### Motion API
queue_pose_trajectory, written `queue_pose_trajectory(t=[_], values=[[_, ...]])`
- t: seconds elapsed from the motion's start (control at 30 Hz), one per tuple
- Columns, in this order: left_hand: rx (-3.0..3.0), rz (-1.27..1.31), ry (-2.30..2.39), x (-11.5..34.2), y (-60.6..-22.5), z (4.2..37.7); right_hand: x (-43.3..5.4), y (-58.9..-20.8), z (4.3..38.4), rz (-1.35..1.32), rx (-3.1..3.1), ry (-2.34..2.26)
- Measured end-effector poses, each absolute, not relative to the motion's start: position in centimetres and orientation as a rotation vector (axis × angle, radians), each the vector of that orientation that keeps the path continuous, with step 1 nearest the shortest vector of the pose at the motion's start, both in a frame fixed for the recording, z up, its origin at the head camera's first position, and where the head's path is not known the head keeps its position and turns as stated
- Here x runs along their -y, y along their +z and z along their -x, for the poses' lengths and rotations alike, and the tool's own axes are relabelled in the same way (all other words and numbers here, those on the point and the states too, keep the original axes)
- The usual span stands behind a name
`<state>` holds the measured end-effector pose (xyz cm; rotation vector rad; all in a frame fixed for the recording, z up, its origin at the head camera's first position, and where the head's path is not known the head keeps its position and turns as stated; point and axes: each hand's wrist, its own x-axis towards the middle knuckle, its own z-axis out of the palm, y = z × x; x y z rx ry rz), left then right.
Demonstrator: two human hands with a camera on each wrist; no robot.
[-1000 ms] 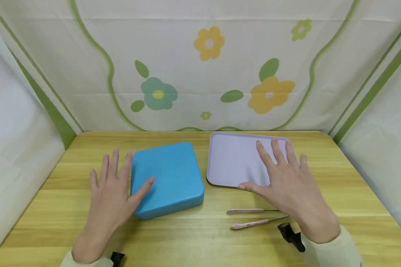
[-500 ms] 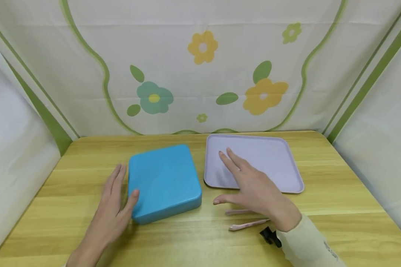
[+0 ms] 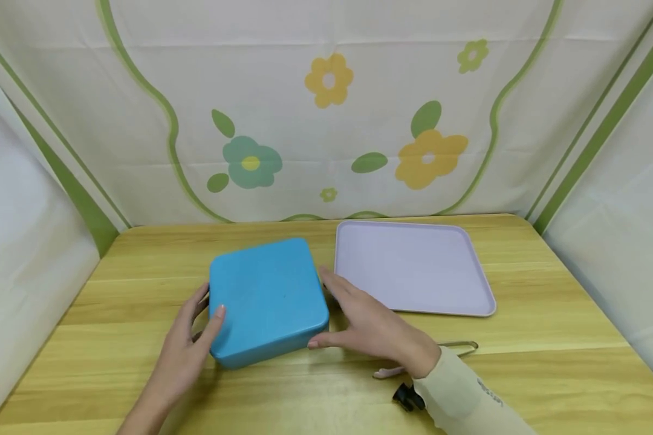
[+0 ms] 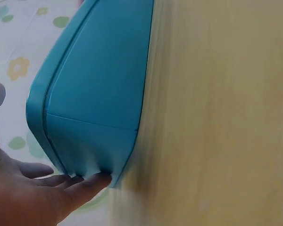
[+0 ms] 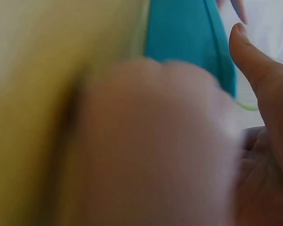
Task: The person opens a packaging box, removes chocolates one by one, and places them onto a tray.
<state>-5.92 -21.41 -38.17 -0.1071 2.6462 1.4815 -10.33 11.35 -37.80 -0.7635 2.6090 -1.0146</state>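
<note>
A blue square box (image 3: 266,296) with rounded corners and a seam below its top sits left of centre on the table. My left hand (image 3: 182,350) is at its left side; in the left wrist view the fingertips (image 4: 101,179) touch the box wall, and the thumb stands away from the box. From the other side my right hand (image 3: 367,320) reaches the box's right side, thumb near the front right corner and fingers along the right edge. Its fingers look fairly straight. In the right wrist view, the hand hides part of the box (image 5: 184,33).
A pale purple tray (image 3: 413,266) lies to the right at the back. Tongs with pink ends and a metal bend (image 3: 465,345) lie partly under my right forearm. A black clip-like piece (image 3: 408,397) is at the right wrist. A flowered cloth (image 3: 326,133) hangs behind the wooden table.
My right hand has moved left from over the tray to the box's right side. The left hand has lowered and closed in on the box's left side. The box stays put.
</note>
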Motion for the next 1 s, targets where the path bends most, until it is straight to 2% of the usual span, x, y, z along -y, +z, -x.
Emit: queue_pose_trajectory(t=[0.23, 0.47, 0.77, 1.0], values=[[-2.378, 0.256, 1.793, 22.0, -39.0, 5.6, -11.0, -39.1, 10.8, 0.766, -2.495, -1.258], [-2.237, 0.115, 2.119, 22.5, -41.0, 5.7, -11.3, -40.1, 11.2, 0.651, -2.239, -1.567], [-2.236, -0.128, 2.163, 23.0, -42.6, 5.3, -11.3, -40.7, 11.4, 0.607, -2.076, -1.725], [-2.367, -0.115, 1.944, 22.3, -41.4, 4.8, -11.2, -40.8, 11.4, 0.619, -2.102, -1.727]])
